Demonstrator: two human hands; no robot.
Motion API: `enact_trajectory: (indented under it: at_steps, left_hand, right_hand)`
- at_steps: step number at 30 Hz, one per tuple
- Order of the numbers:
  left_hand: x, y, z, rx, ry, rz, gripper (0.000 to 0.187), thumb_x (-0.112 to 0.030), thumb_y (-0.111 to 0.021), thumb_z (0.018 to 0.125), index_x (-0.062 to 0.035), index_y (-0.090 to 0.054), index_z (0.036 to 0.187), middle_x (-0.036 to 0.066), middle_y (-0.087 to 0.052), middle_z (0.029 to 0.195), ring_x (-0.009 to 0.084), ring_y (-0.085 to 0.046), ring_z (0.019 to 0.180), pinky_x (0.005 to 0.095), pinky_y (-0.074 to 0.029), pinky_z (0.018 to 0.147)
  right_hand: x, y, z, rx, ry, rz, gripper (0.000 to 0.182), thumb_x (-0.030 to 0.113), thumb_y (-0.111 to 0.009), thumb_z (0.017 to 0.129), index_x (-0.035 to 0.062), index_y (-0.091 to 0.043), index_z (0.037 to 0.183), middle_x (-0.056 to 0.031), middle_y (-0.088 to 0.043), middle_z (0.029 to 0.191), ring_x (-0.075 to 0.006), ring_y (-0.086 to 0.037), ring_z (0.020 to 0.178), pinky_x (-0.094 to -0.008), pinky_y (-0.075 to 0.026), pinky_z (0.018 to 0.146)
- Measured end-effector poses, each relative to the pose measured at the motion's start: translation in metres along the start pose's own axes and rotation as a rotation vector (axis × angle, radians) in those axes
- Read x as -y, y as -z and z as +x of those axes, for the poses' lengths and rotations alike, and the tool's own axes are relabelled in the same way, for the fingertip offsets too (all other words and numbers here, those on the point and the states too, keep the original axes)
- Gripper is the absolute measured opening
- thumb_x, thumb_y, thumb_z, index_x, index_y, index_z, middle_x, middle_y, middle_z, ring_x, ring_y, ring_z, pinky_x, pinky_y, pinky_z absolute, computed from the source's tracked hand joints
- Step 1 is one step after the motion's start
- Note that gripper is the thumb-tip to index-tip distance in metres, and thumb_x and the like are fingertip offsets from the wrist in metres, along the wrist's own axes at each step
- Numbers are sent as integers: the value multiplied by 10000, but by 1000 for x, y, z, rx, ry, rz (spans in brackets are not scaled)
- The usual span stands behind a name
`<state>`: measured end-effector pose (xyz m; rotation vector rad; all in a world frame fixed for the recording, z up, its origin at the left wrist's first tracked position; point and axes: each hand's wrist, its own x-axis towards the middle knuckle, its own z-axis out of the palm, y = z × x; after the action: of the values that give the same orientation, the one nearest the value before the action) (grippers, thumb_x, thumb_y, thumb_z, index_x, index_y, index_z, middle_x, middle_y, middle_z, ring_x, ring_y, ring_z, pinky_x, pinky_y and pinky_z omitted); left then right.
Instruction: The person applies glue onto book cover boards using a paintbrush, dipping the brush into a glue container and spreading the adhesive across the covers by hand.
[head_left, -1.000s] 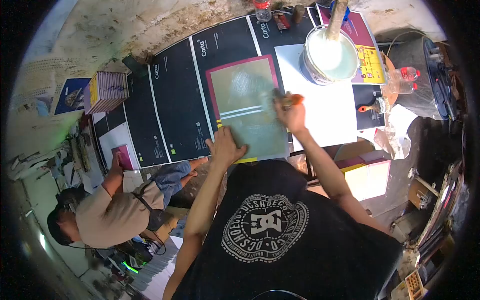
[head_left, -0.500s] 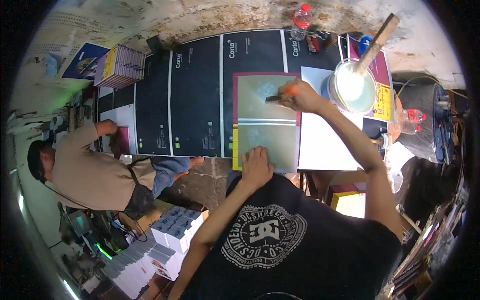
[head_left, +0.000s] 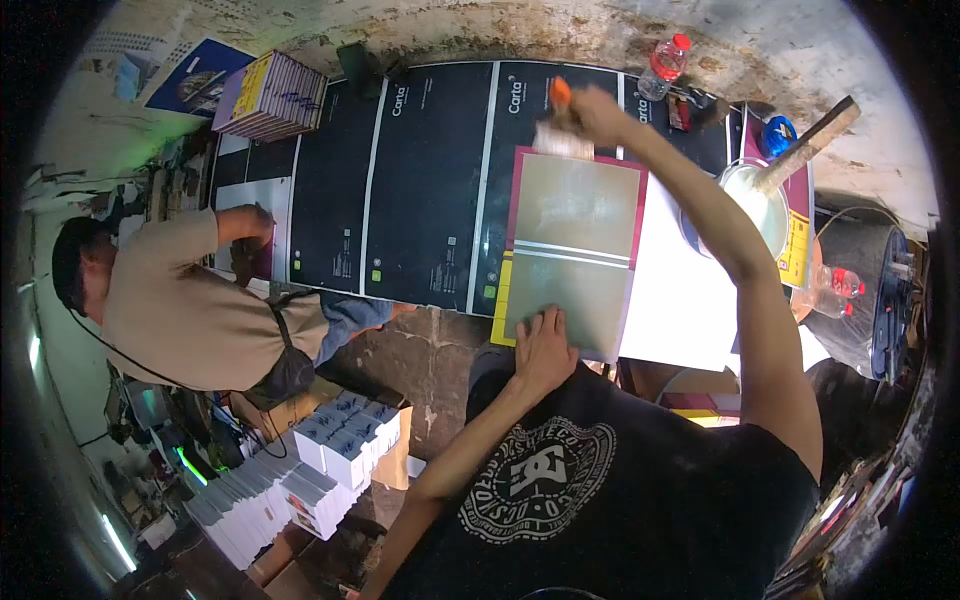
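My right hand (head_left: 597, 115) is closed round a wide brush (head_left: 565, 142) with an orange handle. The brush's pale bristles lie at the far edge of a book cover (head_left: 575, 205), made of two grey-green boards on a maroon and yellow sheet. A white double line runs between the boards. On the near board rests my left hand (head_left: 545, 350), fingers spread and holding nothing. Right of the cover stands a bucket (head_left: 745, 185) of whitish paste, partly hidden by my right forearm, with a wooden stick (head_left: 810, 145) leaning out of it.
Black sheets printed "Carta" (head_left: 420, 190) line the table. A white sheet (head_left: 665, 295) lies beside the cover. A bottle with a red cap (head_left: 663, 68) stands at the back. Books are stacked (head_left: 275, 95) at the far left, where another person (head_left: 200, 310) works. Paper stacks (head_left: 245, 515) stand below.
My right hand has swept the brush from the middle of the far board to its far edge. My left hand stays on the near board. The whole view has shifted slightly.
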<state>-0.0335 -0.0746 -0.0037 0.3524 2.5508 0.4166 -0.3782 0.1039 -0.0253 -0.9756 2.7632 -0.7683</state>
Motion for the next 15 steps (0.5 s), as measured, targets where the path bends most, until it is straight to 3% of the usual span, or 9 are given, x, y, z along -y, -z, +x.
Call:
enact_trajectory:
  at_steps: [1, 3, 6, 9, 10, 13, 15]
  left_hand:
    - [2, 1, 0, -3, -3, -15, 611, -252, -622, 779, 7, -459, 1308, 148, -449, 1331, 311, -472, 1186, 534, -329, 963]
    - [3, 4, 0, 1, 5, -19, 603, -250, -625, 777, 6, -464, 1299, 149, -454, 1316, 314, -478, 1173, 538, -329, 959]
    - [3, 2, 0, -16, 1, -49, 593, -248, -628, 772, 5, -471, 1285, 149, -458, 1303, 319, -486, 1162, 546, -331, 952]
    - [5, 0, -1, -26, -12, -43, 591, -250, -631, 771, 2, -474, 1281, 148, -460, 1300, 322, -489, 1162, 545, -335, 944]
    - [5, 0, -1, -27, -16, -35, 591, -252, -632, 771, 1, -474, 1281, 147, -461, 1300, 322, -489, 1163, 543, -337, 941]
    - [6, -2, 0, -22, -15, -29, 585, -258, -629, 780, -3, -475, 1284, 143, -460, 1307, 318, -490, 1168, 543, -337, 947]
    - [4, 3, 1, -1, -10, -25, 578, -261, -629, 785, -5, -481, 1282, 142, -456, 1321, 320, -490, 1169, 542, -339, 946]
  right_hand:
    - [-5, 6, 11, -237, 114, -135, 448, 463, -619, 881, 61, -631, 685, -198, -621, 665, -371, -629, 617, -478, -470, 565]
    - [29, 39, 13, 110, 13, -92, 358, 393, -656, 880, 73, -637, 722, -137, -608, 623, -351, -616, 606, -437, -473, 588]
    - [55, -3, -5, 207, 217, 136, 379, 416, -685, 840, 67, -631, 704, -127, -609, 631, -339, -628, 642, -437, -476, 606]
    - [27, -15, 22, 74, 38, 60, 446, 507, -638, 830, 81, -643, 699, -180, -617, 659, -373, -613, 620, -468, -479, 593]
    - [10, -10, 33, -73, 119, -107, 377, 439, -668, 795, 74, -643, 706, -185, -620, 668, -376, -615, 628, -471, -474, 589]
    - [40, 34, 21, -51, 67, 29, 323, 378, -682, 764, 65, -635, 699, -192, -617, 666, -383, -614, 628, -473, -466, 586]
    - [22, -3, 1, 21, 135, 91, 336, 382, -695, 780, 62, -633, 702, -182, -605, 634, -374, -610, 598, -464, -456, 561]
